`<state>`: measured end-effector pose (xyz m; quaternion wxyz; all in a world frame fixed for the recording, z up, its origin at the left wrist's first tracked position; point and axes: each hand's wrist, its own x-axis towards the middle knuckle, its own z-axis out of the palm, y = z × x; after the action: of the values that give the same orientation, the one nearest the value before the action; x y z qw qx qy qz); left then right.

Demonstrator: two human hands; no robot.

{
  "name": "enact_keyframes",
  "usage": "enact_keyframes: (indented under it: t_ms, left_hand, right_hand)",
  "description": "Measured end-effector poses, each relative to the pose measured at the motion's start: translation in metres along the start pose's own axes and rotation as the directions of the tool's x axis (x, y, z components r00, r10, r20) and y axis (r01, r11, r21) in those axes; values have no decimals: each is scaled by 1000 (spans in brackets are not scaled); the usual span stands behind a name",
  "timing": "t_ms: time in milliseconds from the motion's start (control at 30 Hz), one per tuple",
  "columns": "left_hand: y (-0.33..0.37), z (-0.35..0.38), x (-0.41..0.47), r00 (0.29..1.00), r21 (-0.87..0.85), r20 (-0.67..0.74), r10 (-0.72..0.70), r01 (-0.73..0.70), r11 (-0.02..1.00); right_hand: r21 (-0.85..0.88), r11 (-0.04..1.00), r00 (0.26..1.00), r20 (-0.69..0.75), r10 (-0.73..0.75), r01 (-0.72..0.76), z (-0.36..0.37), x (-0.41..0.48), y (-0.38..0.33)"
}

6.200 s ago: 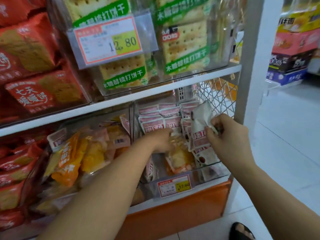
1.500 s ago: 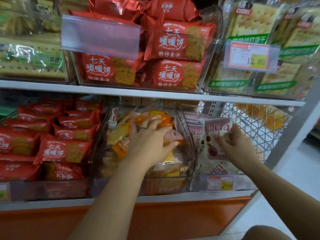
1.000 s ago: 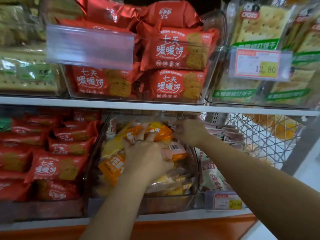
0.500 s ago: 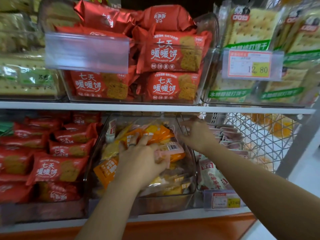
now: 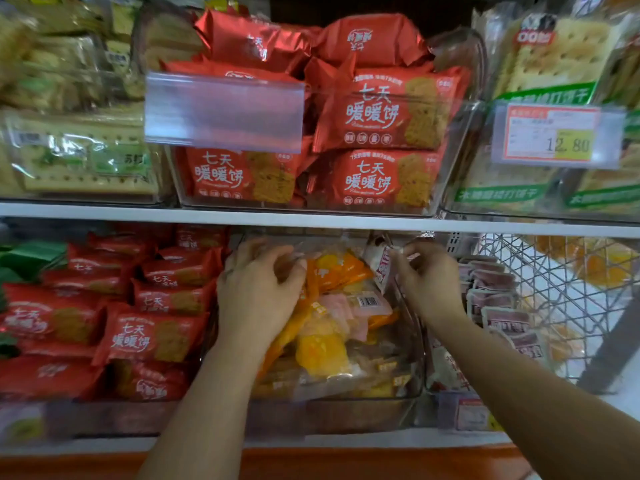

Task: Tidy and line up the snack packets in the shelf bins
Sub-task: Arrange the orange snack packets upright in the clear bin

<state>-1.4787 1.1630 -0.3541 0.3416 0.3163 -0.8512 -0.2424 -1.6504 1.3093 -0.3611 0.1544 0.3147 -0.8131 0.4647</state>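
centre of the frame, lower shelf: clear bin [image 5: 346,396] heaped with orange and yellow packets [image 5: 332,271], untidy, lying at mixed angles. left hand [image 5: 258,289] on the upper left of that heap, fingers bent down over it, thumb against an orange packet; true grip or mere press, cannot tell. right hand [image 5: 427,278] at the bin's upper right corner, fingertips pinching a white and red packet [image 5: 379,268], tilted, just beside the orange ones. right of centre, pink and white packets [image 5: 491,282] standing in a neat row, wire mesh [image 5: 554,289] beyond. lower left, red packets [image 5: 156,334] stacked flat. upper right, price tag [image 5: 554,133] reading 12.80.
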Motion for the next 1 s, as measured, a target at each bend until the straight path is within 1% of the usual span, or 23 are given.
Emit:
enact_keyframes:
  t_ms: [33, 67, 100, 200, 300, 367, 400, 433, 467, 533, 567, 667, 733, 800, 867, 900, 1000]
  left_hand:
    - [-8, -3, 6, 998, 121, 22, -54, 51, 991]
    - [-14, -5, 10, 990, 225, 84, -116, 94, 970]
    - [-18, -5, 14, 975, 288, 151, -163, 115, 951]
    - [-19, -3, 26, 930, 355, 291, -222, 111, 928]
    - [-19, -2, 35, 918, 397, 313, -244, 106, 911]
    - [-18, -3, 37, 942, 378, 255, -221, 113, 919]
    - [-16, -4, 36, 967, 359, 192, -169, 91, 929]
    - [-11, -5, 32, 991, 341, 109, -82, 40, 939]
    - [-5, -5, 28, 999, 316, 21, 33, -38, 948]
    - [14, -2, 12, 964, 276, -94, 248, -214, 937]
    - [27, 1, 1, 944, 243, -105, 314, -281, 928]
    - [61, 17, -33, 898, 104, 11, 439, -438, 893]
    - [79, 29, -48, 846, 38, 59, 531, -533, 845]
    - [94, 41, -56, 802, -24, 112, 586, -588, 809]
    - [106, 56, -61, 730, -23, 183, 658, -666, 746]
    - [112, 63, -65, 691, -10, 232, 684, -702, 712]
    - [123, 87, -72, 583, -5, 412, 700, -766, 642]
  right_hand:
    - [35, 999, 999, -39, -9, 10, -4, -5, -4]
    - [56, 998, 998, -64, -14, 18, -7, -10, -8]
    - [71, 997, 998, -67, -15, 20, -10, -14, -12]
    - [141, 990, 999, -52, 4, 4, -12, -25, -17]
    - [209, 976, 993, -91, 79, -58, -15, -30, -16]
    - [250, 962, 979, -142, 147, -108, -19, -31, -10]
    - [275, 951, 967, -167, 191, -140, -21, -32, -7]
    - [301, 939, 954, -189, 232, -168, -24, -33, -4]
    - [319, 930, 942, -215, 257, -181, -27, -35, -2]
    - [336, 924, 922, -267, 280, -183, -37, -41, 3]
    - [337, 922, 915, -280, 290, -189, -43, -44, 5]
    - [285, 931, 915, -263, 305, -228, -64, -53, 16]
    - [248, 933, 919, -231, 318, -261, -76, -56, 29]
    - [216, 927, 929, -146, 341, -306, -87, -57, 43]
    - [160, 927, 937, -26, 348, -339, -96, -59, 54]
    - [127, 931, 939, 3, 344, -342, -100, -60, 58]
    - [92, 952, 955, -26, 296, -293, -112, -63, 61]
